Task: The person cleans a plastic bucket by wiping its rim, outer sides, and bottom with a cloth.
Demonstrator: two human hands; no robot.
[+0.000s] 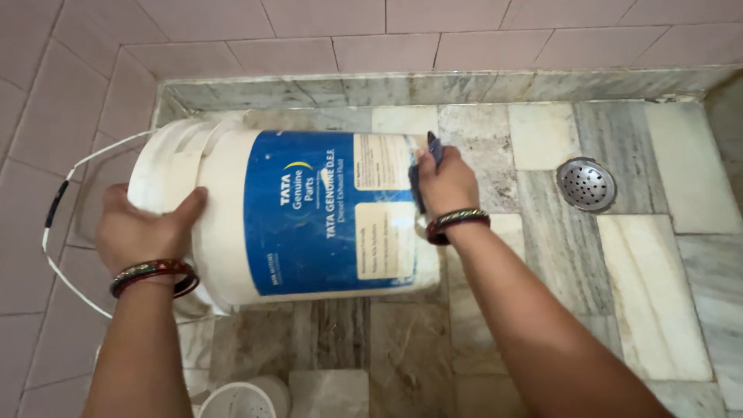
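On the marble floor of a tiled wash area, a large white bucket is laid on its side, with the open rim turned to the left and the bottom to the right; at the far left, its thin wire handle is seen hanging out in a loop, with a dark grip on it, against the pink wall tiles; the rim end of the bucket is held by the left hand, the fingers being spread and pressed flat on the white wall, so nothing is clamped inside this hand; red and dark bangles are worn on that wrist; a blue label is wrapped around the middle of the bucket; below, at the lower edge, part of a small white round container is seen; further right, the right hand is closed around a dark blue scrubber, which is pressed against the bottom end of the bucket; bangles are worn on this wrist too; at the right, a round metal drain cover is set in the floor, well apart from the bucket.
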